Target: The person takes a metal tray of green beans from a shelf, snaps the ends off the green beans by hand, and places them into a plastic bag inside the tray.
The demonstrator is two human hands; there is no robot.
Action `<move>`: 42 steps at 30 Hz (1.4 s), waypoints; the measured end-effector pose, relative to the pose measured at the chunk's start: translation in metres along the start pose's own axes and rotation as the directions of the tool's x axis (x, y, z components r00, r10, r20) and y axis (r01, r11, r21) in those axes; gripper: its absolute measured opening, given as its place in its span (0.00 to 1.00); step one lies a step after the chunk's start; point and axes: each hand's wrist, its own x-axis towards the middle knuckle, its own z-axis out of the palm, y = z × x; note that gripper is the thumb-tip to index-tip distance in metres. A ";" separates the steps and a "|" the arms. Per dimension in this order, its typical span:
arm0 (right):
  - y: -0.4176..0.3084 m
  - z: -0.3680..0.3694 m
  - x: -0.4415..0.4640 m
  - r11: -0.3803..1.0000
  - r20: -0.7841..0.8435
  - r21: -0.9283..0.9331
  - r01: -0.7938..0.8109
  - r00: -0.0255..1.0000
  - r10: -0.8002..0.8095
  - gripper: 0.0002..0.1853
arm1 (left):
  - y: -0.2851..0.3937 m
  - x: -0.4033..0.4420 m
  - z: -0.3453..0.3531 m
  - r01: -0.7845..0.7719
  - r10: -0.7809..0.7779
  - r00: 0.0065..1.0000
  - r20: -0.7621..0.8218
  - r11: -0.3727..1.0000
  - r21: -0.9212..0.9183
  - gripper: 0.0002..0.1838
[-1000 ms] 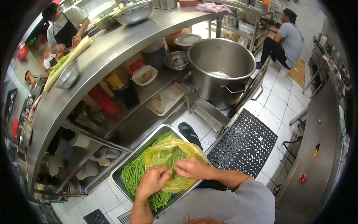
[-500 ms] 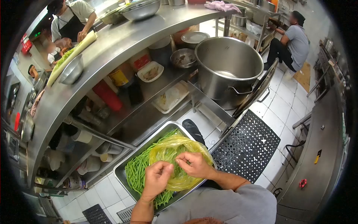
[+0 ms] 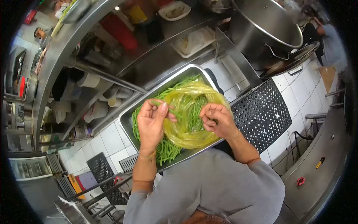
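Green beans (image 3: 167, 152) fill the left part of a metal tray (image 3: 125, 128) at my lap. An open yellow plastic bag (image 3: 188, 142) sits in the tray's right part, with more green beans (image 3: 197, 114) inside. My left hand (image 3: 153, 121), at the bag's left edge, is closed with a green bean (image 3: 173, 111) between thumb and fingers. Over the bag's right side, my right hand (image 3: 220, 120) has its fingers curled together. A small greenish bit shows at those fingertips, too small to name.
A large steel pot (image 3: 257, 35) stands beyond the tray on the right, its lid (image 3: 298, 56) leaning against it. A black perforated mat (image 3: 263, 115) lies on the tiles. Shelves with containers (image 3: 89, 80) run along the left. A person (image 3: 332, 44) crouches at far right.
The view has tilted down, so the tray appears higher. My hands have moved apart, from close together over the bag to either side of it. A green bean now shows in my left hand.
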 end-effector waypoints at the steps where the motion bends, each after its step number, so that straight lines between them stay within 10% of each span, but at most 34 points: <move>1: 0.001 0.000 -0.001 0.998 0.003 -0.049 -0.044 0.999 0.044 0.10 | 0.000 0.000 0.001 -0.014 0.014 1.000 0.001 1.000 -0.008 0.08; 13: 0.016 0.016 0.000 0.763 0.155 -0.628 0.154 0.985 -0.072 0.13 | -0.003 0.002 0.002 -0.015 0.016 1.000 0.010 1.000 -0.006 0.08; 25: 0.026 0.013 0.006 0.574 0.137 -0.763 0.297 0.942 -0.305 0.09 | 0.011 -0.024 0.013 -0.052 0.059 0.997 -0.040 0.987 0.151 0.06; 27: 0.022 0.014 0.004 0.636 0.049 -0.749 0.187 0.972 -0.228 0.10 | 0.012 -0.036 0.014 -0.562 0.390 0.822 0.415 0.672 0.482 0.05; 32: 0.024 0.014 0.006 0.814 -0.084 -0.576 0.081 0.984 -0.158 0.09 | 0.017 -0.070 0.037 -0.650 0.429 0.678 0.597 0.729 0.214 0.07; 35: 0.012 0.010 0.002 0.993 -0.043 -0.112 -0.036 0.999 0.031 0.08 | 0.026 -0.072 0.015 -0.553 0.353 0.811 0.466 0.723 0.415 0.08; 42: 0.005 0.004 0.004 0.993 0.040 0.003 0.120 0.992 -0.120 0.04 | 0.025 -0.060 -0.042 0.073 0.002 0.996 -0.093 0.602 0.795 0.20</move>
